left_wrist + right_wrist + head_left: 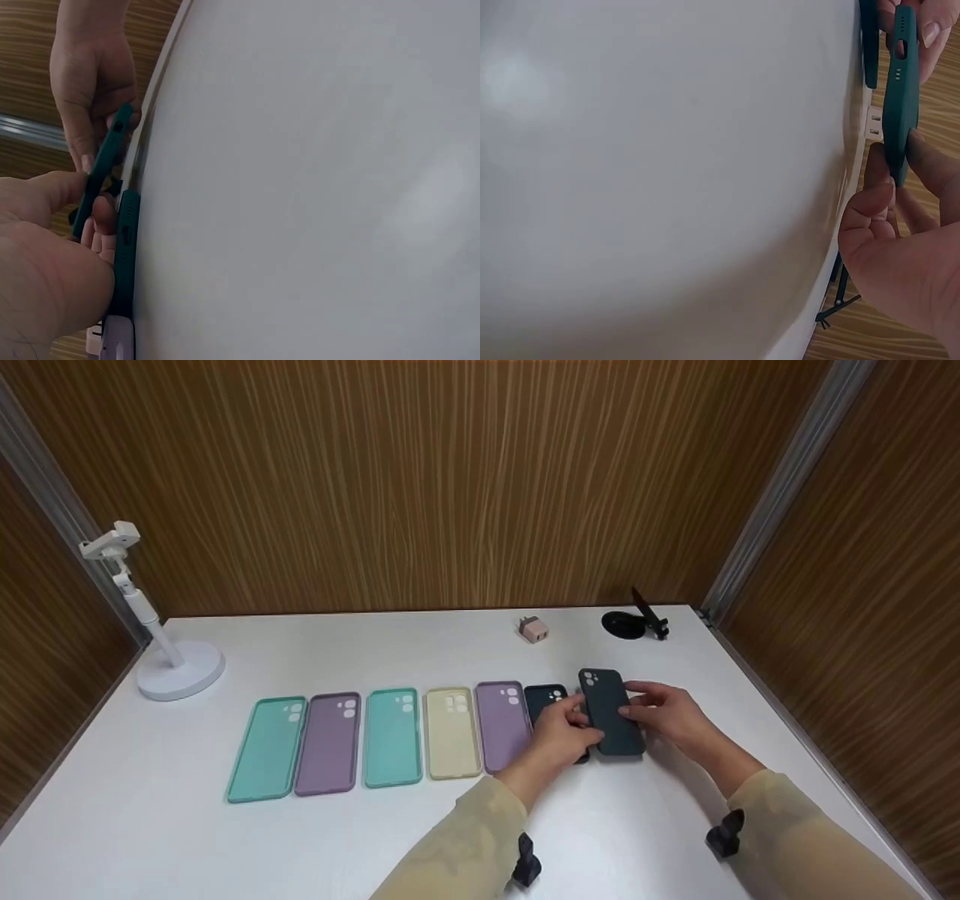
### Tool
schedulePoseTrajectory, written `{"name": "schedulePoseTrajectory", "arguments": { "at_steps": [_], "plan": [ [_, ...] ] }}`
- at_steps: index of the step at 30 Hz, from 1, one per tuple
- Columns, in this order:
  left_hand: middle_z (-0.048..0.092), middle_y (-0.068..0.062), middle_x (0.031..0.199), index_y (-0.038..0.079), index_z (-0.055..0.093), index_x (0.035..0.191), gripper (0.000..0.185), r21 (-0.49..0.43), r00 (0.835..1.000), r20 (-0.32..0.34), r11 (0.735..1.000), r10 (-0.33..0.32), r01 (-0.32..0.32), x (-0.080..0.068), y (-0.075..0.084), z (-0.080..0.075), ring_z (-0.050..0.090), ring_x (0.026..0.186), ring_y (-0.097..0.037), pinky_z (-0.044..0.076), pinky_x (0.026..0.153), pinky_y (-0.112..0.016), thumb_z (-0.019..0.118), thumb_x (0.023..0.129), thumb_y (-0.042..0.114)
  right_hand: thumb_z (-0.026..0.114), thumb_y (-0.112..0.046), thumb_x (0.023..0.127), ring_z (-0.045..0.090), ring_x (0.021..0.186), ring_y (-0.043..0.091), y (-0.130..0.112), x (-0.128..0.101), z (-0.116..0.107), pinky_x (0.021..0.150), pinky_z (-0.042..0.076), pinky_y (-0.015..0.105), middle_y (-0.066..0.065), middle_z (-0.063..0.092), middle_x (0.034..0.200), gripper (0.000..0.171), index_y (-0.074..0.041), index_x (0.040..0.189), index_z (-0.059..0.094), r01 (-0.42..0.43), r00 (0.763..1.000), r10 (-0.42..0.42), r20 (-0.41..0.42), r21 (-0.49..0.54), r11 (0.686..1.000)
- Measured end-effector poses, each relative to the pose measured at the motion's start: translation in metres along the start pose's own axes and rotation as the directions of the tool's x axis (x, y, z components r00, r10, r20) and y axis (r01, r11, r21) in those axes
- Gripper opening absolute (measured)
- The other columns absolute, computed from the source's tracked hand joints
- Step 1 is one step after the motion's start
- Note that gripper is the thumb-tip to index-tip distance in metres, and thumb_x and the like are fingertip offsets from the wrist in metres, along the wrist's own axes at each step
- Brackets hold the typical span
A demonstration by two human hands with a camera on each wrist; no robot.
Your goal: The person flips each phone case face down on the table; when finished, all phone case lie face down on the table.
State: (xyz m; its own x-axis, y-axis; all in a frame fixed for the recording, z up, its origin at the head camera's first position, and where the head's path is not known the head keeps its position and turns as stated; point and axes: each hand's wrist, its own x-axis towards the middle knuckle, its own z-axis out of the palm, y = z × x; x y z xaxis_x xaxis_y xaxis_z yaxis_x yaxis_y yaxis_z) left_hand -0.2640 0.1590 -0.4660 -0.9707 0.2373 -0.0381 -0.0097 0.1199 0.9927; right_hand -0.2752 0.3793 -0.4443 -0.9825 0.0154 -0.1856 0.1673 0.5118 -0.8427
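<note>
we see six cases (390, 739) in a row across the table (150, 840); stand (161, 652) at far left, charger (532, 628) & mount (634, 622) behind the row's right end.

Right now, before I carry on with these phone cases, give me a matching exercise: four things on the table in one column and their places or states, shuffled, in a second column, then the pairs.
Things:
1. dark green case
2. white stand
3. pink charger
4. cream case

Places or states:
A. lying flat in the row, between a teal case and a purple case
B. held off the table by the left hand and the right hand
C. at the far left of the table
D. near the back edge, left of the black mount

Pairs: 1-B, 2-C, 3-D, 4-A
</note>
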Motion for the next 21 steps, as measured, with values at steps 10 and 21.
{"name": "schedulePoseTrajectory", "arguments": {
  "at_steps": [10, 21],
  "plan": [
    [0.067, -0.001, 0.097, 0.001, 0.059, 0.148, 0.071, 0.011, 1.0, 0.008, 1.0, 0.004, -0.004, -0.0018, -0.0025, 0.0004, 0.061, 0.086, -0.007, 0.055, 0.077, -0.022, 0.085, 0.083, -0.007, 0.076, -0.024, 0.1, 0.064, 0.101, 0.025, 0.0029, 0.0029, 0.002, 0.077, 0.054, 0.03, 0.022, 0.062, 0.136, 0.068, -0.006, 0.159, 0.048, 0.001, 1.0, -0.001, 0.004, -0.008, 1.0],
    [0.065, 0.001, 0.1, 0.002, 0.059, 0.149, 0.071, 0.132, 0.999, 0.02, 0.99, 0.036, -0.039, -0.0004, -0.0054, 0.002, 0.059, 0.092, -0.01, 0.052, 0.089, -0.025, 0.086, 0.083, -0.002, 0.077, -0.025, 0.099, 0.057, 0.112, 0.029, 0.0058, 0.0055, 0.0025, 0.08, 0.053, 0.031, 0.024, 0.06, 0.144, 0.068, -0.006, 0.158, 0.049, -0.028, 0.999, 0.029, 0.015, -0.038, 0.999]
  ]
}}
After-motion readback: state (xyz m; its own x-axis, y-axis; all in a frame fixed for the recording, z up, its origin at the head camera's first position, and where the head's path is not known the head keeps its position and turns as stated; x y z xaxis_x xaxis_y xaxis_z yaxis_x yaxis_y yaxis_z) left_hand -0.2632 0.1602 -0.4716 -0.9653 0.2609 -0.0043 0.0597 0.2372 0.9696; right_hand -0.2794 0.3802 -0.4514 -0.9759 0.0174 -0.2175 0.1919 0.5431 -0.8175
